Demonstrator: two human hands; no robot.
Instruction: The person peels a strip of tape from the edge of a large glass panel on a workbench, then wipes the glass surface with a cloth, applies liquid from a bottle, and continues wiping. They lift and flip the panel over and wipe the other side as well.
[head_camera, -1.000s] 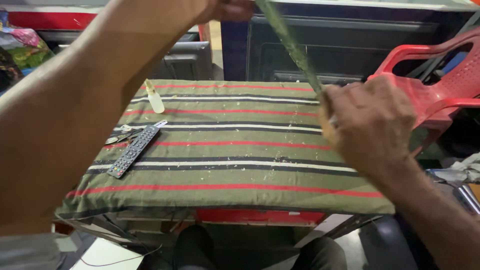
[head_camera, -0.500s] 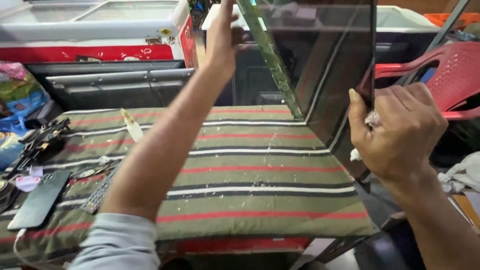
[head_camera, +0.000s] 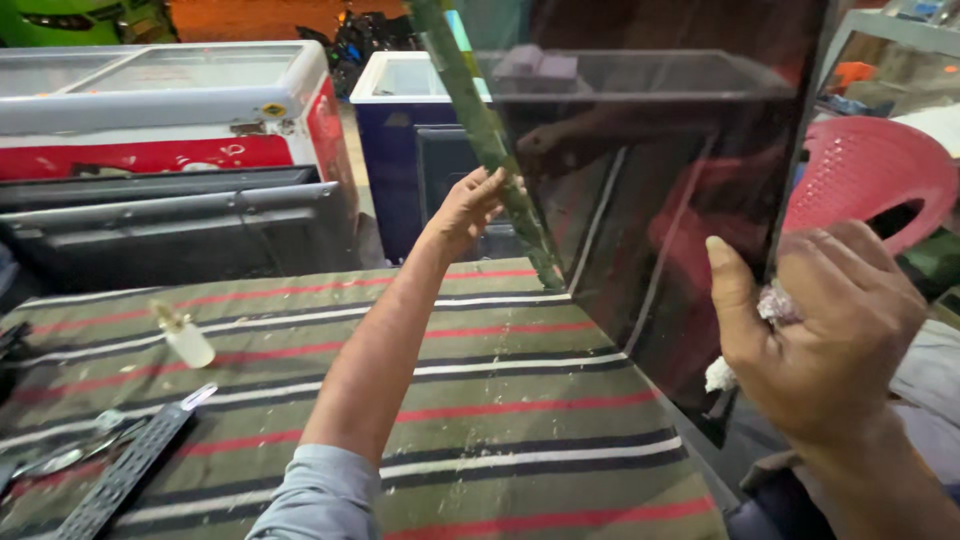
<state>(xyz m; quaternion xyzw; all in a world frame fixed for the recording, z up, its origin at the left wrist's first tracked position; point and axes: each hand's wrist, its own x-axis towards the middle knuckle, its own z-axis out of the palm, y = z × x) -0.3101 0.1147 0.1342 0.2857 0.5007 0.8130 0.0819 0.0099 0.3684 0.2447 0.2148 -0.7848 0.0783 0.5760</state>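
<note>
Warm artificial light falls from above and in front, bright on the striped surface (head_camera: 520, 400) and the white freezer lids (head_camera: 160, 75). The dark glossy panel (head_camera: 680, 200) mirrors the scene, its reflections soft and dim. The right hand (head_camera: 820, 340) close to the lens is slightly soft; shadows are weak. The far background is dark and grainy.
</note>
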